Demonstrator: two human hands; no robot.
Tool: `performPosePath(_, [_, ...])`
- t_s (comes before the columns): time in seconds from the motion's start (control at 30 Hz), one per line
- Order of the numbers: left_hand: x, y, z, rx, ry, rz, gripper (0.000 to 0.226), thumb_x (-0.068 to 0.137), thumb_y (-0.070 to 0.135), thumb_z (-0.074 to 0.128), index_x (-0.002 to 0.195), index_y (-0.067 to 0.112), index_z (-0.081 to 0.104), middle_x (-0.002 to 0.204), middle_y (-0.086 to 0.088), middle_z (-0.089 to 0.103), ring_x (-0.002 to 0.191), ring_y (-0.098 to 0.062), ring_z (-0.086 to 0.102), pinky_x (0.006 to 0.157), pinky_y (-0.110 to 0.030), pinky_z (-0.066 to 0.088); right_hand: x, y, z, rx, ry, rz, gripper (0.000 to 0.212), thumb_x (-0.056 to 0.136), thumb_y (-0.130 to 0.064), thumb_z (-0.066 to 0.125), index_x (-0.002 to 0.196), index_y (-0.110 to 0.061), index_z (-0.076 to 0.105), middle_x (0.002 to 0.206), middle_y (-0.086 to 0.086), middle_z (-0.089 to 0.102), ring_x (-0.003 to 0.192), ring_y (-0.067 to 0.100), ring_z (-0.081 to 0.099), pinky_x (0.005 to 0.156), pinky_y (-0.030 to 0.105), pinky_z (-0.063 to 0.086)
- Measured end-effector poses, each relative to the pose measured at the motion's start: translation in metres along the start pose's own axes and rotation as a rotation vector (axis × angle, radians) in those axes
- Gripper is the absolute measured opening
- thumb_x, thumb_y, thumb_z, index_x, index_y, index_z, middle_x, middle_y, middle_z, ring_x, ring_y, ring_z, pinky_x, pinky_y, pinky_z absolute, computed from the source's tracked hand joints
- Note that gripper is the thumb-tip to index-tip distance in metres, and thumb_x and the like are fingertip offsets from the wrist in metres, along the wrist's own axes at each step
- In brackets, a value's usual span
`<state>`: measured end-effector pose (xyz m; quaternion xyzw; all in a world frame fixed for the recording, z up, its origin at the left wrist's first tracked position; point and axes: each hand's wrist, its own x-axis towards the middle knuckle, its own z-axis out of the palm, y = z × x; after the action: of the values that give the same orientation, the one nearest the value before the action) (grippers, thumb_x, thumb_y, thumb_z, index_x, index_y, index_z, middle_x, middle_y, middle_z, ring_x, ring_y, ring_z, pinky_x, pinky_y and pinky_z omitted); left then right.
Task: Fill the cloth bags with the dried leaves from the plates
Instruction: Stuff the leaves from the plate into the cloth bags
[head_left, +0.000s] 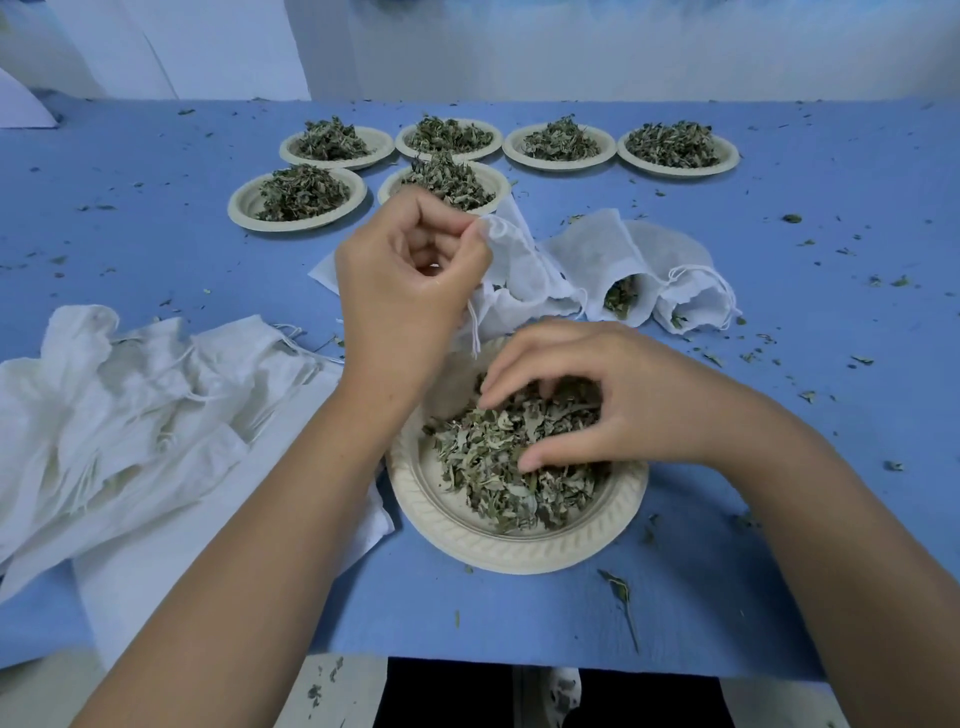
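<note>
Spare bags (130, 405): a loose heap of empty cloth bags is laid at the left of the worktop (727, 597), with drawstrings crossed. A string could be snagged and several bags dragged out together.
Far plates (244, 208): six heaped plates are set well behind the hands and are not yet emptied. The nearest could be knocked by a raised wrist.
Left hand (410, 280): it is held above the near plate. The grip is closed in a pinch on one edge of the held bag's rim.
Held bag (519, 270): it is draped rightward from that pinch, and its mouth is not seen spread. Held by one edge only, the mouth may sag shut and leaves be dropped beside it.
Near plate (519, 556): it is placed between the forearms, its left rim touching cloth. It could be shoved by raking.
Dried leaves (483, 467): they are heaped on the near plate. Being light and brittle, they are likely to be crumbled or shed in transit.
Right hand (613, 400): it is clawed down into the heap, the grip curled around a gathered clump. An overfull clump would be scattered.
Filled bags (608, 265): two are laid beyond the right hand, with leaves showing at both mouths. Spillage is likely if they are nudged.
</note>
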<state>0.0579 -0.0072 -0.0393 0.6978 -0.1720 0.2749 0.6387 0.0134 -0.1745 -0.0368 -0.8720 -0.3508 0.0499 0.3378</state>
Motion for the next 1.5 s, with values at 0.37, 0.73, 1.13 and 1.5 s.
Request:
performPosePath(0.37, [-0.002,0.003,0.001,0.002,-0.023,-0.004,0.023,0.088,0.005,0.066,0.072,0.020,0.058,0.052,0.012,0.054,0.042,-0.006,0.048,0.045,-0.021,0.042,0.001,0.003,-0.001,-0.064,-0.117,0.167,0.028,0.082,-0.010,0.072,0.103,-0.028,0.071,0.106,-0.022,0.061,0.105,-0.008,0.053,0.099,0.019,0.038])
performPosePath(0.73, [-0.001,0.002,-0.001,0.028,0.027,0.003,0.021,0.088,0.007,0.066,0.073,0.019,0.058,0.053,0.012,0.055,0.042,-0.006,0.048,0.045,-0.021,0.042,-0.002,-0.003,-0.005,0.169,0.288,0.079,0.015,0.078,-0.003,0.074,0.082,-0.017,0.075,0.075,-0.010,0.072,0.071,0.005,0.068,0.069,0.023,0.054])
performPosePath(1.13, [-0.001,0.003,-0.001,0.044,0.023,0.003,0.021,0.088,0.008,0.066,0.073,0.021,0.058,0.054,0.013,0.056,0.044,-0.005,0.049,0.046,-0.021,0.044,-0.001,0.002,-0.002,0.064,-0.007,0.078,0.038,0.076,-0.029,0.078,0.113,-0.025,0.065,0.117,-0.011,0.061,0.116,0.006,0.052,0.103,0.035,0.039])
performPosePath(1.5, [-0.002,0.003,0.000,0.049,0.010,0.000,0.021,0.088,0.008,0.067,0.073,0.021,0.058,0.056,0.007,0.055,0.045,-0.007,0.049,0.046,-0.022,0.043,0.008,-0.006,0.020,-0.121,-0.008,-0.126,0.024,0.078,-0.004,0.074,0.101,-0.009,0.073,0.096,-0.001,0.070,0.100,0.010,0.048,0.098,0.027,0.034])
